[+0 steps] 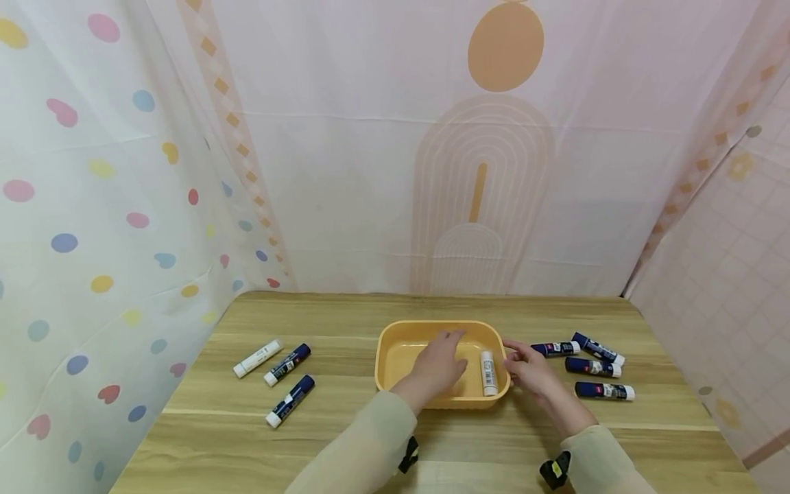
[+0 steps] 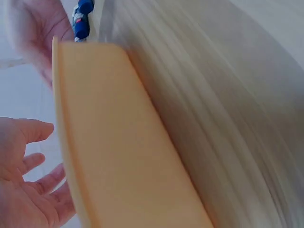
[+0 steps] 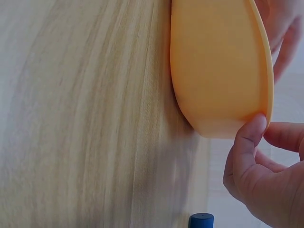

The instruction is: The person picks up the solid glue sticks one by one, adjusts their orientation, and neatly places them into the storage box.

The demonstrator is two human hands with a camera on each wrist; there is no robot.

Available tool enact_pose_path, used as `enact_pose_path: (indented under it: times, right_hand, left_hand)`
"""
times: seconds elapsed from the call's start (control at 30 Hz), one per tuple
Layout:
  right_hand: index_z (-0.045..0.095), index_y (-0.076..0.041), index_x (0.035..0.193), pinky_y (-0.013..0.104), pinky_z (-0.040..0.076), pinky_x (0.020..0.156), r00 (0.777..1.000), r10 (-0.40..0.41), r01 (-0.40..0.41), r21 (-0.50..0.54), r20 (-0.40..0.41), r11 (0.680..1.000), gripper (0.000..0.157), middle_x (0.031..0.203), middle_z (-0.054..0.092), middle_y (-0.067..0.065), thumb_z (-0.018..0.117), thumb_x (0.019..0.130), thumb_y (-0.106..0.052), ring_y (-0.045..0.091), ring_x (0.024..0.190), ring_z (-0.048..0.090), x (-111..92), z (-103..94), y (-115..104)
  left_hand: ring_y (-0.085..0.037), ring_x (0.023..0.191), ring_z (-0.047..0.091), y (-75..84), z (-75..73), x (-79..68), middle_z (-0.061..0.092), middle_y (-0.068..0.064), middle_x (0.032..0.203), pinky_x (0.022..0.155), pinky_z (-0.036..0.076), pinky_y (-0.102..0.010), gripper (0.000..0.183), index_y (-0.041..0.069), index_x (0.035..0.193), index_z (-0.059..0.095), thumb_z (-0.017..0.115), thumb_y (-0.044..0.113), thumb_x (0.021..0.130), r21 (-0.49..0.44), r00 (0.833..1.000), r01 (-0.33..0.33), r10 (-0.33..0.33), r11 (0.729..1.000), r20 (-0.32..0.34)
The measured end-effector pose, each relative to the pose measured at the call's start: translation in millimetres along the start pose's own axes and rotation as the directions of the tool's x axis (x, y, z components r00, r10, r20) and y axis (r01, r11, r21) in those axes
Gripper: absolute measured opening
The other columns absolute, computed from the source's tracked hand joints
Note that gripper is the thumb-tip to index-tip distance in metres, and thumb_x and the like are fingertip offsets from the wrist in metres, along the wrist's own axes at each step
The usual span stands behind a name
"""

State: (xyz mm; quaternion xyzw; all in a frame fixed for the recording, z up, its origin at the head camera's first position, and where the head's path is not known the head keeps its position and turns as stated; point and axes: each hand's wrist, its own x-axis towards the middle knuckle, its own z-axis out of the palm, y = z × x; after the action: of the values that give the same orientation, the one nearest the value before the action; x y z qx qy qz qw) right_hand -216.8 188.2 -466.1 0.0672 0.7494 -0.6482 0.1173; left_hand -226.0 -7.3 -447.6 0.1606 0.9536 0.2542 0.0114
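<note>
A yellow-orange plastic bin (image 1: 441, 403) stands at the middle of the wooden table. Inside it, along the right side, lies a white glue stick (image 1: 489, 374) with a printed label. My left hand (image 1: 437, 363) is over the bin's interior, fingers spread and apart from the glue stick; in the left wrist view its palm (image 2: 28, 185) shows beyond the near rim, holding nothing. At the bin's right end my right hand (image 1: 532, 370) pinches the rim, with thumb and finger on either side of the wall in the right wrist view (image 3: 266, 166).
Right of the bin lie several navy glue sticks with white ends (image 1: 603, 391), one close behind my right hand. On the left are a white glue stick (image 1: 258, 358) and two navy ones (image 1: 290, 401). A patterned curtain (image 1: 345, 206) hangs behind the table (image 1: 345, 439).
</note>
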Motion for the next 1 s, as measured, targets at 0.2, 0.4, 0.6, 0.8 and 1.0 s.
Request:
enact_pose_path:
  times: [0.2, 0.4, 0.6, 0.8, 1.0]
  right_hand:
    - [0.037, 0.003, 0.14, 0.024, 0.046, 0.06, 1.0, 0.0, 0.0, 0.002, 0.002, 1.0, 0.048, 0.097, 0.043, 0.008, 0.046, 0.093, 0.003, 0.015, 0.074, 0.048, 0, 0.2, 1]
    - [0.036, 0.003, 0.141, 0.024, 0.045, 0.059, 1.0, 0.008, -0.008, 0.014, 0.0, 1.0, 0.048, 0.097, 0.042, 0.008, 0.045, 0.093, 0.003, 0.015, 0.074, 0.048, 1, -0.9, 1]
    - [0.035, 0.003, 0.141, 0.024, 0.045, 0.06, 1.0, 0.012, -0.012, 0.025, 0.005, 1.0, 0.049, 0.097, 0.042, 0.007, 0.045, 0.093, 0.004, 0.015, 0.074, 0.048, 1, -0.7, 2]
    - [0.035, 0.004, 0.141, 0.023, 0.044, 0.059, 1.0, 0.007, -0.007, 0.032, 0.005, 0.999, 0.049, 0.096, 0.042, 0.006, 0.045, 0.093, 0.004, 0.014, 0.073, 0.048, 0, -0.4, 1]
    - [0.034, 0.001, 0.142, 0.024, 0.045, 0.06, 1.0, 0.015, -0.015, 0.0, 0.017, 1.0, 0.048, 0.097, 0.042, 0.006, 0.045, 0.095, 0.001, 0.015, 0.072, 0.048, 0, -1.7, 1]
  left_hand:
    - [-0.025, 0.11, 0.057, -42.7, -27.1, -14.5, 0.055, -0.007, 0.124, 0.083, 0.052, -0.039, 0.049, 0.016, 0.136, 0.049, 0.064, 0.018, 0.089, 0.042, 0.973, -0.117, 0.123, 0.992, -0.194]
    - [-0.03, 0.111, 0.055, -95.6, -54.8, -27.3, 0.056, -0.012, 0.122, 0.095, 0.047, -0.045, 0.049, 0.011, 0.132, 0.051, 0.066, 0.009, 0.086, 0.022, 0.919, -0.127, 0.126, 0.992, -0.374]
    - [-0.035, 0.122, 0.046, -150.3, -78.3, -50.5, 0.049, -0.016, 0.133, 0.1, 0.041, -0.054, 0.053, 0.015, 0.139, 0.045, 0.063, 0.013, 0.089, 0.035, 0.928, -0.005, 0.017, 0.999, -0.372]
    - [-0.04, 0.125, 0.042, -204.2, -92.7, -76.0, 0.047, -0.02, 0.136, 0.101, 0.038, -0.056, 0.053, 0.006, 0.14, 0.043, 0.061, 0.017, 0.092, 0.153, 0.922, 0.038, 0.024, 0.988, -0.386]
    - [-0.049, 0.13, 0.031, -246.0, -106.1, -96.5, 0.032, -0.026, 0.147, 0.103, 0.027, -0.065, 0.063, 0.008, 0.149, 0.026, 0.053, 0.028, 0.096, 0.243, 0.948, 0.139, -0.059, 0.96, -0.312]
